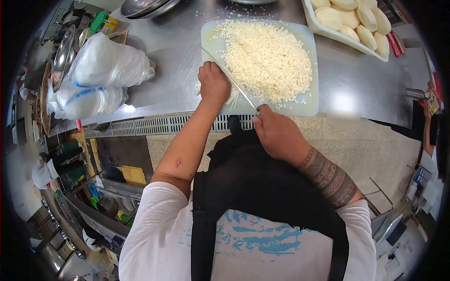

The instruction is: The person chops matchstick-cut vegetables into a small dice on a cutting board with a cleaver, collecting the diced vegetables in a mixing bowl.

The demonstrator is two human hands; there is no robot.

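My right hand point(276, 133) is closed around the handle of a long kitchen knife point(239, 86). Its blade slants across the left part of a pale cutting board point(307, 105), the tip pointing up and left. Close against the blade's left side, my left hand point(215, 84) is curled with knuckles up, pressing on thin pale potato strips point(233, 97) that partly show beside and under it. The hand hides the rest of the strips. A broad heap of finely diced potato point(269, 61) covers most of the board to the right of the knife.
Peeled potatoes point(347, 18) fill a white basket point(347, 43) at the back right of the steel table point(173, 61). Stuffed plastic bags point(110, 61) lie at the left, with metal bowls point(147, 8) behind. Other people point(44, 173) stand at both sides.
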